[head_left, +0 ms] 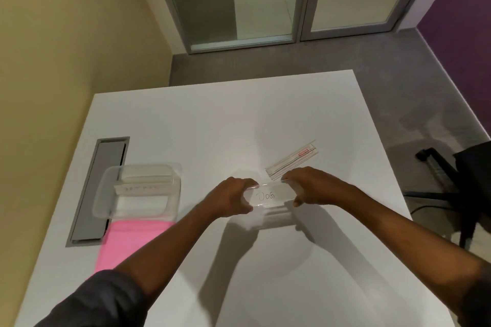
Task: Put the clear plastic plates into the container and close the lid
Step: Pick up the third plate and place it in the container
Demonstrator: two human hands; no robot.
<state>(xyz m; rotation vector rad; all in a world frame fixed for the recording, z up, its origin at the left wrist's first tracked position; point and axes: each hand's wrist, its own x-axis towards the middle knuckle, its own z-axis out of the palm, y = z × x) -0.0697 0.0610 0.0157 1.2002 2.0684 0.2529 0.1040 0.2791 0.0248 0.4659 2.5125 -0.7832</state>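
Note:
A clear plastic plate (269, 196) with "DOG" handwritten on it hangs a little above the white table (225, 119), held by both ends. My left hand (231, 199) grips its left end and my right hand (309, 188) grips its right end. The clear container (105, 194) stands open at the table's left, with several clear plates (144, 180) stacked on edge inside near its far wall. Its pink lid (132, 239) lies flat on the table at the container's near side.
More clear plates (292, 159), one with a red label, lie on the table just beyond my right hand. A grey cable hatch (95, 188) is set into the table left of the container. A dark chair (462, 180) stands off the table's right edge.

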